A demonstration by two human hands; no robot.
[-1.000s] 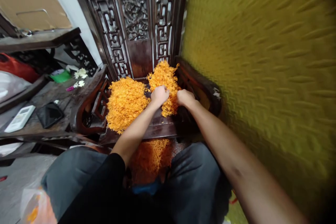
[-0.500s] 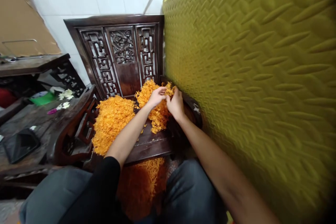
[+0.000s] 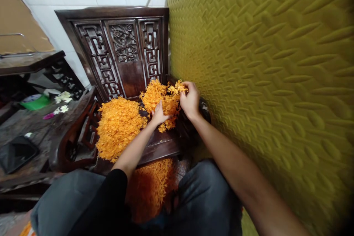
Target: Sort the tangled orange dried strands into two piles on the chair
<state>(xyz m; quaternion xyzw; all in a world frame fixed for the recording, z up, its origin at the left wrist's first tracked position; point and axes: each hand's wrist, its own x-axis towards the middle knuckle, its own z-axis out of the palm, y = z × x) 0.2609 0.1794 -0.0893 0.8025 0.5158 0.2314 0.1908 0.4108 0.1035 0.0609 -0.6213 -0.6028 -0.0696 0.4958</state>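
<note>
My right hand (image 3: pixel 190 97) pinches a frilly orange sprig (image 3: pixel 177 88) between thumb and fingertips, above the right end of a dark wooden chair seat (image 3: pixel 159 151). Lower and to its left, my left hand (image 3: pixel 159 114) touches the front of a loose heap of orange sprigs (image 3: pixel 152 94). Its fingers are apart, and I see nothing held in them. A larger orange pile (image 3: pixel 117 129) lies on the seat left of my left hand. Whether the sprigs are plastic or plant matter I cannot tell.
A tall yellow-green foam mat (image 3: pixel 249 62) stands close along my right. Behind the seat rises a carved chair back (image 3: pixel 129 77). A wooden table (image 3: pixel 30 155) on the left bears a black tray (image 3: pixel 18 155), a green tape roll (image 3: pixel 35 103) and white flowers (image 3: pixel 63 97). More orange sprigs (image 3: pixel 155 180) lie below, between my knees.
My left hand has come away from the right one and moved down and left onto the loose heap. The right hand keeps the sprig, slightly higher. The view has shifted a little.
</note>
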